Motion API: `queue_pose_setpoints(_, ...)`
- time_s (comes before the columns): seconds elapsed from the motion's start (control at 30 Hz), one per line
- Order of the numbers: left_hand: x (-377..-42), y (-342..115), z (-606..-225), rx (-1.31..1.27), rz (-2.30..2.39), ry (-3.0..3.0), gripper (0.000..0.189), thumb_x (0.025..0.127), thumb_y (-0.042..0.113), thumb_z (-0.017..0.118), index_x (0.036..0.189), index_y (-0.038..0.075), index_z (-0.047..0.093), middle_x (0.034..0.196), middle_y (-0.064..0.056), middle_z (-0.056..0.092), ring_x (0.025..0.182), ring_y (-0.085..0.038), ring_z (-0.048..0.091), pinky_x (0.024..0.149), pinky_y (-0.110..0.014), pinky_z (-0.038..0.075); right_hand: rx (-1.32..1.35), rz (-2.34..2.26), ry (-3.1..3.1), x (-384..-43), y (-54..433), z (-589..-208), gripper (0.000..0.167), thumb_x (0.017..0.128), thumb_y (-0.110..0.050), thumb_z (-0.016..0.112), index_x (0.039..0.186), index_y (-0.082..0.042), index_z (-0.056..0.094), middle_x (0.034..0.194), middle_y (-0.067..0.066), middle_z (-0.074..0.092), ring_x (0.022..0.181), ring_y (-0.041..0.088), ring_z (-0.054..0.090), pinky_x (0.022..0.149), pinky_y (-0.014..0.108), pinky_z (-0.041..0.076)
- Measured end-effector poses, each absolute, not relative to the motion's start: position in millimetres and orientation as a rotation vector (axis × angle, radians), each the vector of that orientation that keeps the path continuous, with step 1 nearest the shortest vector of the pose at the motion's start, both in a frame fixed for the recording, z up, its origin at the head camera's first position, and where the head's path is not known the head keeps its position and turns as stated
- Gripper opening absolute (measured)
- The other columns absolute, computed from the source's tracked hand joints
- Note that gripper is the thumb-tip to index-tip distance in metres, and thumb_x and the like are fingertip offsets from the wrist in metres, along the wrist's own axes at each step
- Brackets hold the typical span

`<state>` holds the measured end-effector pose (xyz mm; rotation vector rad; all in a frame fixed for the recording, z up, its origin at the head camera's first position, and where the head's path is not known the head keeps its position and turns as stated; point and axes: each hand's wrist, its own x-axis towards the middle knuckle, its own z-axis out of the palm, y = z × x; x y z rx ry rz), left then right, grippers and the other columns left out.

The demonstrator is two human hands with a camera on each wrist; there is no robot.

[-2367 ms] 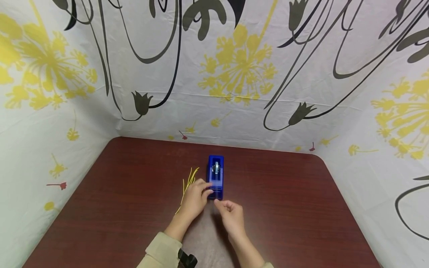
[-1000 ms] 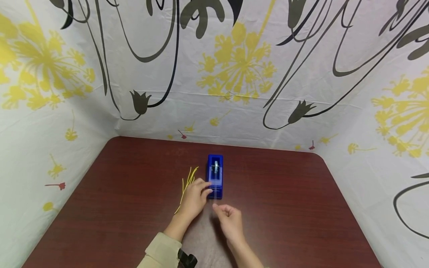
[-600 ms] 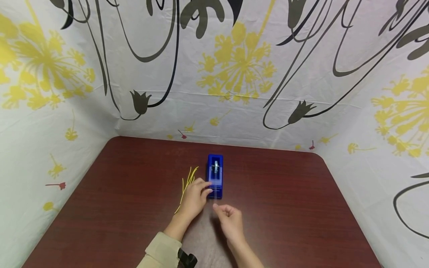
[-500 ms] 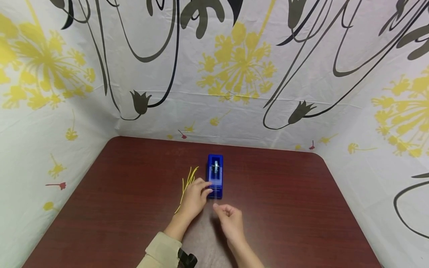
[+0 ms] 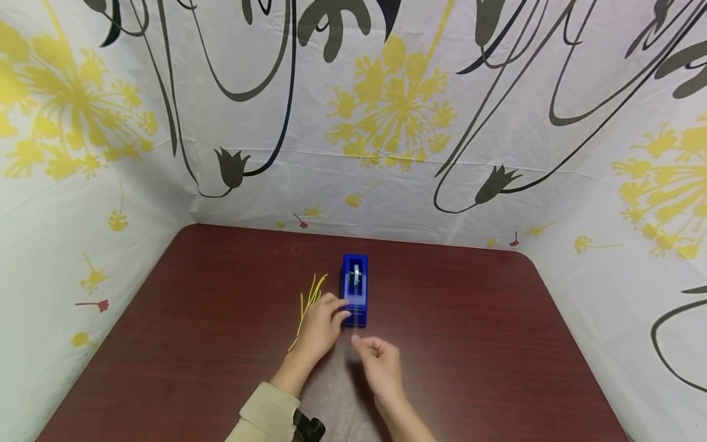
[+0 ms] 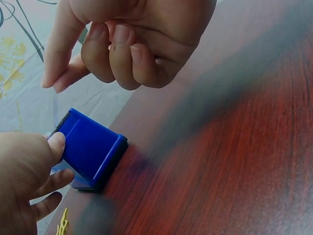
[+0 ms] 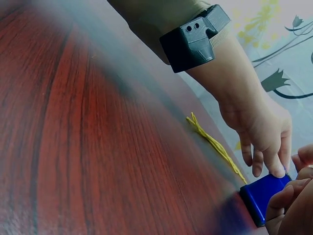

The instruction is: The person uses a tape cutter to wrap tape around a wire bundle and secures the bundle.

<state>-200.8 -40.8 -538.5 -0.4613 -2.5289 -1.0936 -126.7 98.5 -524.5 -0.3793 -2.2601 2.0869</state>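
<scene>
Closest to you, at the bottom of the head view, are your tan cloth sleeve (image 5: 269,412) and the small black plastic wrist camera (image 5: 308,428). Above them, right of the middle, your right hand (image 5: 382,361) pinches a thin, clear strip of tape (image 6: 55,105) with thumb and pointer together, probably to keep it straight. Your left hand (image 5: 318,325) has its fingers apart, and its tips press on the blue plastic, box-shaped tape dispenser (image 5: 361,301) in the middle of the frame, I think so it can't slide. The thin yellow bendy strings (image 7: 215,143) lie just left of that hand, away from the strip. Farther up is the round, clear tape roll (image 5: 356,274). Everything sits on the dark red, wood-look table (image 5: 469,337), with a white flowery cloth (image 5: 409,202) behind. The left wrist view shows what the head view can't: tiny saw-like teeth (image 6: 62,121) on the dispenser's near end, the strip standing up from them, and your other right fingers curled in. The right wrist view shows the strings best, but I can't make out the strip there. Only the head view shows the roll.
</scene>
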Motion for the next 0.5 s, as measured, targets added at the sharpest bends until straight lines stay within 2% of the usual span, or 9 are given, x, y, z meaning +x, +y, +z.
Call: queue_pose_setpoints(0.5,-201.8,-40.8,-539.1,-0.460,-1.090,-2.532,0.022,0.090,0.011,0.077,0.112,0.004,0.077,0.086,0.001,0.062,0.073,-0.011,0.057,0.068,-0.028,0.051,-0.367,2.109,-2.253,-122.5,98.0,-523.8,0.033,0.092,-0.020,0.075,0.087,0.012,0.070,0.056,-0.007,0.044,0.048,0.003,0.035,0.045,0.019,0.028)
